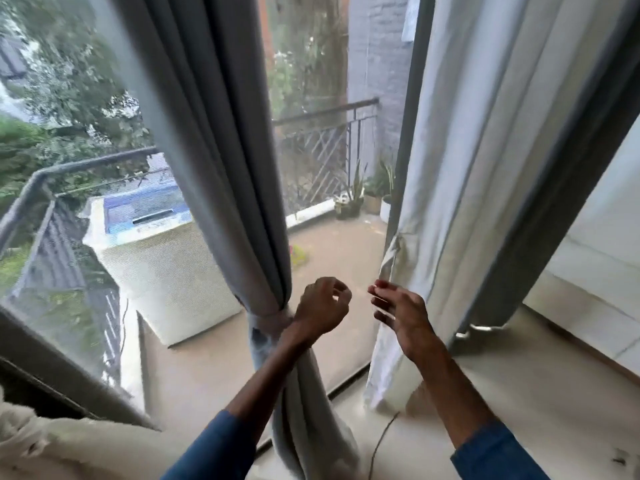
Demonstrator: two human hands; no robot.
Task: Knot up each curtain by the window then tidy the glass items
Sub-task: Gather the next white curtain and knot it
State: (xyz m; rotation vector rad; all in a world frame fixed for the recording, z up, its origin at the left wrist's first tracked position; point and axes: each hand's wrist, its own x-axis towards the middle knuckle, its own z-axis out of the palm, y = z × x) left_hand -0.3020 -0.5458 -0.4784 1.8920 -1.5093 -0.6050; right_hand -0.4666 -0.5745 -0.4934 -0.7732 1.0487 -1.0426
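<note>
A grey curtain (221, 140) hangs in front of the window and is gathered into a knot (266, 323) at its lower part, with its tail trailing to the floor. My left hand (320, 306) hovers just right of the knot, fingers curled and apart, holding nothing. My right hand (398, 311) is open with fingers spread, close to the edge of a pale curtain (460, 168) that hangs loose on the right. A darker grey curtain layer (554, 216) hangs behind the pale one. No glass items are in view.
Through the glass there is a balcony with a white washing machine (166, 271), a metal railing (325, 112) and potted plants (363, 199). A cable (381, 441) lies on the tiled floor. A cream cushion or sofa edge (62, 445) sits at the lower left.
</note>
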